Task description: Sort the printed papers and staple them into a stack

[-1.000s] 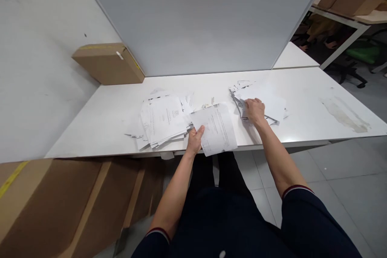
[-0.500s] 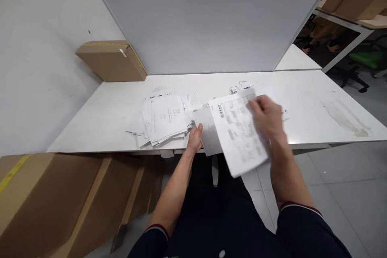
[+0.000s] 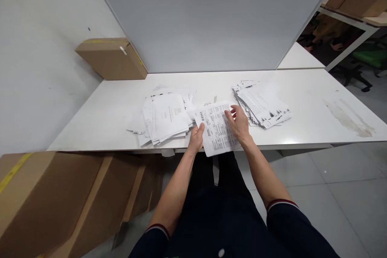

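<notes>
My left hand (image 3: pixel 196 138) grips the left edge of a printed sheet of paper (image 3: pixel 218 131), its thumb on top. The sheet is held at the table's front edge, tilted, with dense text and a dark mark near its upper left; whether more sheets lie beneath is unclear. Over the sheet's right side is my right hand (image 3: pixel 237 123), thumb and fingers apart, with nothing visible between them. A loose paper pile (image 3: pixel 167 117) lies left of my left hand. Beyond my right hand, a second fanned paper pile (image 3: pixel 263 105) rests on the table.
The white table (image 3: pixel 305 100) backs onto a grey panel (image 3: pixel 208 20). One cardboard box (image 3: pixel 111 60) stands at its far left corner. Large cardboard boxes (image 3: pixel 54 197) fill the floor at left. A green chair (image 3: pixel 369 54) is beyond the table's right end.
My right hand has moved left and let go of the raised printed sheet. A printed sheet now lies in my left hand, where a mostly blank one showed. The right pile is uncovered.
</notes>
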`<state>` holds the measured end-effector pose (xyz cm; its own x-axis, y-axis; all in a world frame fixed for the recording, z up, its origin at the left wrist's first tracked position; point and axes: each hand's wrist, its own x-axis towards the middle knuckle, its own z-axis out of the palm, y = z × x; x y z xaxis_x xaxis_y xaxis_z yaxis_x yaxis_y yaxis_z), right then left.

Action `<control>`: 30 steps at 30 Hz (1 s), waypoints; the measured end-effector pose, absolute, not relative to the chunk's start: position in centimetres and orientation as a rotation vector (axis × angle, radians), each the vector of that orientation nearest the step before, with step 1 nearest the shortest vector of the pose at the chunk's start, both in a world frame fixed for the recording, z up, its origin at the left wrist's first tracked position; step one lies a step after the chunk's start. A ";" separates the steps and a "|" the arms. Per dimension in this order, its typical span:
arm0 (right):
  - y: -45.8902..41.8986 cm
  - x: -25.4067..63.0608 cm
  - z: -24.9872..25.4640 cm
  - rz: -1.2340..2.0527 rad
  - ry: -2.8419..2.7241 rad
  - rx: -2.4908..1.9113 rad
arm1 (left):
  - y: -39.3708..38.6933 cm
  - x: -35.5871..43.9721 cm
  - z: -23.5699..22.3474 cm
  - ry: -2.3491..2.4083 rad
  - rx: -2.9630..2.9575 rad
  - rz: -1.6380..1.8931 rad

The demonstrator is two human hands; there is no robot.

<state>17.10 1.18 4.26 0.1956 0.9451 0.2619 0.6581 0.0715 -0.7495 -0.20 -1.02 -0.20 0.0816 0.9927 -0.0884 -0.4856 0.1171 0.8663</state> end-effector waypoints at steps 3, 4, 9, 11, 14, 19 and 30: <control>0.6 18.4 3.9 0.847 -1.374 -1.541 | -1.1 -0.2 0.1 0.836 0.824 1.316; 0.3 18.7 4.1 1.025 -1.351 -1.449 | -1.2 -0.2 0.4 0.848 0.864 1.338; -1.3 19.1 6.8 1.071 -1.271 -1.077 | -1.7 -0.6 4.4 0.921 1.170 1.426; -1.6 18.7 7.6 0.934 -1.256 -1.048 | -1.9 -0.8 5.9 0.922 1.233 1.486; -1.5 18.2 7.2 0.902 -1.256 -1.010 | -2.0 -0.9 6.3 0.905 1.250 1.525; -1.1 17.4 5.2 0.945 -1.281 -1.023 | -2.0 -0.8 4.4 0.952 1.202 1.491; -0.8 17.9 4.7 0.939 -1.329 -1.030 | -1.9 -0.4 4.1 1.010 1.249 1.515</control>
